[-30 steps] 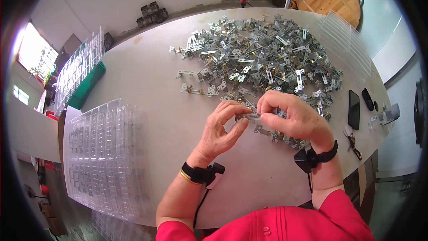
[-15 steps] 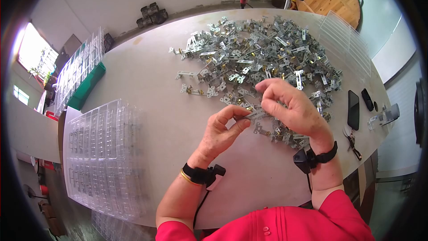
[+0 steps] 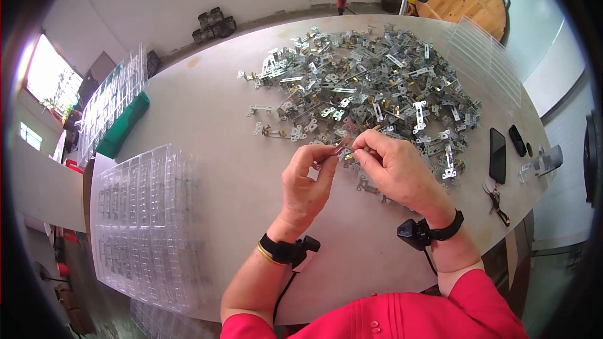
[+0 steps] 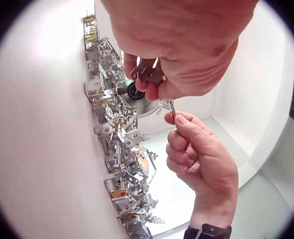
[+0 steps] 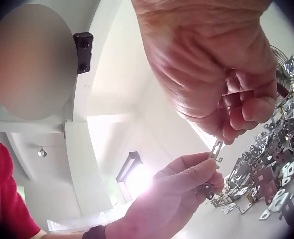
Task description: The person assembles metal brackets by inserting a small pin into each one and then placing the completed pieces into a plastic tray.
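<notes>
Near the front of a heap of metal brackets [image 3: 377,81], the left hand [image 3: 306,182] pinches a small metal bracket [image 3: 340,149] between thumb and fingers. Facing it, the right hand [image 3: 402,172] pinches the other end with thumb and forefinger. From the left wrist, the left hand [image 4: 182,45] grips a dark metal part [image 4: 148,72], and the right hand [image 4: 204,154] holds a thin metal end [image 4: 173,108]. In the right wrist view a slotted metal strip [image 5: 216,149] runs between the right hand [image 5: 211,74] and the left hand [image 5: 172,194].
Clear plastic trays [image 3: 144,226] lie stacked at the left, with a green bin [image 3: 124,125] behind them. At the right are a phone [image 3: 497,156], pliers [image 3: 495,203] and a clear holder [image 3: 543,162]. Another clear tray [image 3: 487,59] lies at the back right.
The right hand moved away from the bracket, then came back down and left to pinch it. The left hand shifted slightly left and turned more upright, tilting the bracket.
</notes>
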Demonstrator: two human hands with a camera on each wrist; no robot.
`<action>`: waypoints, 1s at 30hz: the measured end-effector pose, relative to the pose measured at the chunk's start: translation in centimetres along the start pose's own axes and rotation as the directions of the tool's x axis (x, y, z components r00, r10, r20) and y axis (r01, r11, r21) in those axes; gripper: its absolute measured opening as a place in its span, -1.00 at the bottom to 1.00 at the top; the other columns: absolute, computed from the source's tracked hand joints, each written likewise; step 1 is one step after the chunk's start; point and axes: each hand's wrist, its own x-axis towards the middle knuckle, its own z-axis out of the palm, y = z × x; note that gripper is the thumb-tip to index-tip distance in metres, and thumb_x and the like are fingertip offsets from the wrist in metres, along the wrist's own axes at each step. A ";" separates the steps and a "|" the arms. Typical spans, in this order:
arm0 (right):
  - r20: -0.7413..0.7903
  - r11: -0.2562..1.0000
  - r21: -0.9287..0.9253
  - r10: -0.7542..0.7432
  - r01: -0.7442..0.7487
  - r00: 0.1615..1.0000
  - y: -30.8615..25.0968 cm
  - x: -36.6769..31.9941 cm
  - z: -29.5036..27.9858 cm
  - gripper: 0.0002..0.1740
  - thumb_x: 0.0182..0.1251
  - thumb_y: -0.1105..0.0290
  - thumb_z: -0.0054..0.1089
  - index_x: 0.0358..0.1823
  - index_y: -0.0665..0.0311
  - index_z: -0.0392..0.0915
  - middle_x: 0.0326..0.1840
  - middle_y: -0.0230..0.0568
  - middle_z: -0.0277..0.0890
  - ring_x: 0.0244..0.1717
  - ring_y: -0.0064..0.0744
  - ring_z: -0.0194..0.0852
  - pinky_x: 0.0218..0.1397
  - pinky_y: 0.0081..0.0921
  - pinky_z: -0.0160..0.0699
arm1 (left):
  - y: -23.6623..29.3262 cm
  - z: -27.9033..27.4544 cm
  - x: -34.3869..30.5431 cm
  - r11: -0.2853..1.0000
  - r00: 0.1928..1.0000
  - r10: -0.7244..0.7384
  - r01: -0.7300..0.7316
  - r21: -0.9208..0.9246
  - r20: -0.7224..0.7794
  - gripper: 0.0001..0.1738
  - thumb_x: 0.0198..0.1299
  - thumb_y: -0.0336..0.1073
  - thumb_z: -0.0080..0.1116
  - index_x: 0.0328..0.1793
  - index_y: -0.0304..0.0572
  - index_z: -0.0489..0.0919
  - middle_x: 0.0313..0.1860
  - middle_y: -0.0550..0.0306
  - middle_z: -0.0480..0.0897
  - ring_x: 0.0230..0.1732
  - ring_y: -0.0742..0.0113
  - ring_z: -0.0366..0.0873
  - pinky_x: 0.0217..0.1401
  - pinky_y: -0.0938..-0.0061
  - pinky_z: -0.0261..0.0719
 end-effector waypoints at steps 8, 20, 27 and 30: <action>-0.004 0.999 -0.042 0.025 -0.026 1.000 -0.3 -0.3 1.3 -0.89 0.44 0.41 0.17 -0.17 0.31 0.51 -0.44 0.07 0.61 -0.39 0.14 0.65 -0.38 -0.11 0.53 | 0.1 0.4 0.1 0.951 0.975 0.223 -0.212 0.225 -0.022 -0.80 0.19 -0.57 0.38 -0.07 -0.24 0.67 -0.23 0.16 0.70 -0.20 0.32 0.62 -0.07 0.45 0.60; 0.033 0.999 -0.031 0.031 -0.029 0.999 -0.3 -0.4 0.6 -0.89 0.42 0.42 0.18 -0.22 0.32 0.51 -0.49 0.07 0.58 -0.43 0.15 0.62 -0.41 -0.11 0.51 | -0.4 0.6 -0.3 0.963 0.981 0.184 -0.170 0.208 -0.052 -0.81 0.22 -0.56 0.36 -0.07 -0.22 0.66 -0.21 0.19 0.71 -0.18 0.40 0.61 -0.05 0.48 0.57; 0.362 0.999 -0.021 -0.015 0.025 0.932 -0.8 -0.7 0.6 -0.84 0.44 0.36 0.09 -0.14 0.29 0.56 -0.39 0.08 0.64 -0.32 0.16 0.66 -0.26 -0.05 0.54 | -0.5 -0.3 0.3 0.967 0.968 -0.226 0.209 -0.148 -0.112 -0.81 0.36 -0.53 0.25 0.07 -0.30 0.56 -0.19 0.23 0.66 -0.15 0.55 0.59 -0.01 0.61 0.57; 0.573 0.999 -0.043 0.001 0.029 0.820 -0.2 -0.6 1.5 -0.82 0.45 0.34 0.07 -0.11 0.29 0.56 -0.31 0.12 0.66 -0.22 0.19 0.66 -0.16 -0.02 0.54 | -0.3 -0.7 0.7 0.940 0.953 -0.277 0.243 -0.240 -0.122 -0.82 0.40 -0.51 0.22 0.07 -0.32 0.55 -0.19 0.23 0.66 -0.15 0.55 0.58 -0.01 0.61 0.56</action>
